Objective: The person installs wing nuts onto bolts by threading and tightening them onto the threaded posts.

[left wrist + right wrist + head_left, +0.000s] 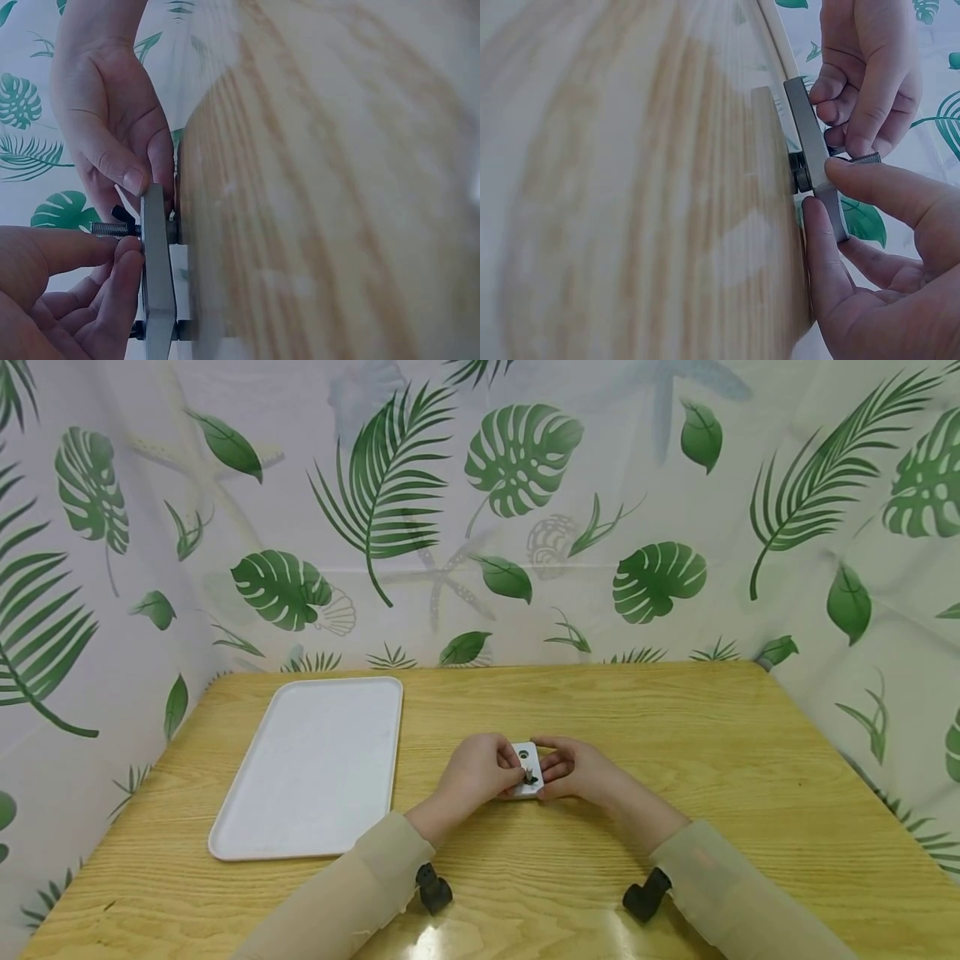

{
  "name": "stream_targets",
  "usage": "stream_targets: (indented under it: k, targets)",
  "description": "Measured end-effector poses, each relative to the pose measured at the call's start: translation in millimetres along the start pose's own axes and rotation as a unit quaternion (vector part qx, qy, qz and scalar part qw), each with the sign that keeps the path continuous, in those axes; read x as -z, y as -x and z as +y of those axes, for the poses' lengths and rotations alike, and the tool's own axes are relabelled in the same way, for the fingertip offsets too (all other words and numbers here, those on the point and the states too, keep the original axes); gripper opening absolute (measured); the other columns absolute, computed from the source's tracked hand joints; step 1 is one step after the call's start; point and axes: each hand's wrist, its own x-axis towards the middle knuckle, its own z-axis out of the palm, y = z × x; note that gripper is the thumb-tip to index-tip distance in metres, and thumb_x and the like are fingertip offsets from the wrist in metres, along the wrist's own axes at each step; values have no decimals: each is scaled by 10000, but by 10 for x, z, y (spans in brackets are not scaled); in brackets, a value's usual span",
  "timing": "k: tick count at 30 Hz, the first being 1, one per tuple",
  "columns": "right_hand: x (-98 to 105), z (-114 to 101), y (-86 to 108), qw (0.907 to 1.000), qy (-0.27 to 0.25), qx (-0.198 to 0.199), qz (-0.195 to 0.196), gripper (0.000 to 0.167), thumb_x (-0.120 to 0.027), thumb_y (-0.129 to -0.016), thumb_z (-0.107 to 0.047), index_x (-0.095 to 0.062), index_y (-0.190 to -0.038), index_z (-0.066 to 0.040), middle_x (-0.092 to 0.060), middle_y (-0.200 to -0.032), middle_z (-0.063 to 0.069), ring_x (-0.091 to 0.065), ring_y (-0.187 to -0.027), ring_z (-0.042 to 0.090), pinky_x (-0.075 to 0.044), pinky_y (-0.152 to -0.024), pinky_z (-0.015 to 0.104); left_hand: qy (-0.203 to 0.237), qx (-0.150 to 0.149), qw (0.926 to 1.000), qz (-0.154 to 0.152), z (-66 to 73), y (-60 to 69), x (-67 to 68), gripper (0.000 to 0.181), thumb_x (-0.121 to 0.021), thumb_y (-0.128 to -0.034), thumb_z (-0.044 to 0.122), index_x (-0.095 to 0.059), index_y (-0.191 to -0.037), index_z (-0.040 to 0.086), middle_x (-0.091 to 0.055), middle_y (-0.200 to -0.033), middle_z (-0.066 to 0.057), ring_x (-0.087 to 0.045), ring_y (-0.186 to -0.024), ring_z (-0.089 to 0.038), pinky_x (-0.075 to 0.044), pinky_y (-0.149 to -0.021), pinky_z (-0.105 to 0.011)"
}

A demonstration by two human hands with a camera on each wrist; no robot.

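Near the middle of the table, a small pale plate (534,749) lies between both hands; in the wrist views it stands slightly off the tabletop on bolt heads. A threaded bolt (105,229) pokes up through it, carrying a dark wing nut (124,217). My left hand (477,768) pinches at the wing nut with thumb and forefinger, from the plate's left side. Its exact contact is partly hidden by the fingers. On the opposite side, my right hand (583,768) grips the plate's edge between thumb and fingers. Another hole (523,754) shows at the plate's far end.
A white rectangular tray (315,760) lies on the wooden table (675,718) to the left of the hands. Behind and at both sides hangs a leaf-patterned cloth (570,543). Black camera mounts (433,890) sit on both sleeved wrists.
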Motion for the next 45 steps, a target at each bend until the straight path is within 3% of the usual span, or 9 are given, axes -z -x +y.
stream_targets:
  k: [9,19,23,28,34,39,45]
  targets:
    - [1,0,17,10000,58,66,-39,883,-794,-889,77,-334,-1640,10,-616,-1313,242,-659,-1060,187,-607,-834,240,260,-27,9994,-210,-39,-15,-6,171,-673,-1054,156,-756,-1031,8,-763,-848,-76,-676,-636,-85,-574,-583,-212]
    - [-8,13,6,10000,89,-22,-2,871,-797,-897,55,-346,-1640,-11,-607,-1348,241,-649,-1107,220,-584,-847,244,338,98,9989,-306,-28,-14,-1,278,-621,-1090,262,-760,-989,43,-751,-790,-74,-669,-627,-104,-536,-570,-207]
    - [-12,15,8,10000,81,16,-29,863,-788,-904,50,-339,-1639,-1,-601,-1374,256,-657,-1136,228,-599,-882,259,283,40,9988,-387,-26,-7,13,226,-706,-1041,271,-766,-984,61,-752,-825,-70,-668,-641,-105,-542,-582,-217]
    - [-16,19,7,10000,64,33,5,869,-797,-893,57,-346,-1633,7,-608,-1382,267,-675,-1144,234,-598,-901,259,37,-103,9989,-461,-26,0,21,90,-804,-952,140,-769,-998,72,-753,-832,-56,-626,-638,-80,-483,-567,-189]
    - [-11,27,13,9999,110,72,-31,882,-805,-891,48,-334,-1636,15,-597,-1400,279,-666,-1177,266,-579,-907,254,-65,-51,9995,-311,-26,1,19,47,-776,-955,97,-748,-975,63,-711,-796,-41,-572,-631,-75,-447,-560,-174]
    - [-6,37,15,9999,38,134,-48,887,-801,-888,53,-327,-1637,19,-594,-1395,277,-659,-1164,251,-573,-880,228,39,-17,9998,-217,-31,-3,22,123,-782,-960,96,-679,-902,62,-653,-726,-5,-561,-592,-76,-440,-532,-176]
    - [-2,38,18,9999,12,155,-52,885,-798,-887,60,-327,-1636,23,-599,-1378,270,-656,-1139,233,-566,-855,206,-152,-104,9997,-179,-37,8,34,188,-785,-972,139,-690,-824,73,-605,-651,28,-508,-552,-77,-388,-519,-177]
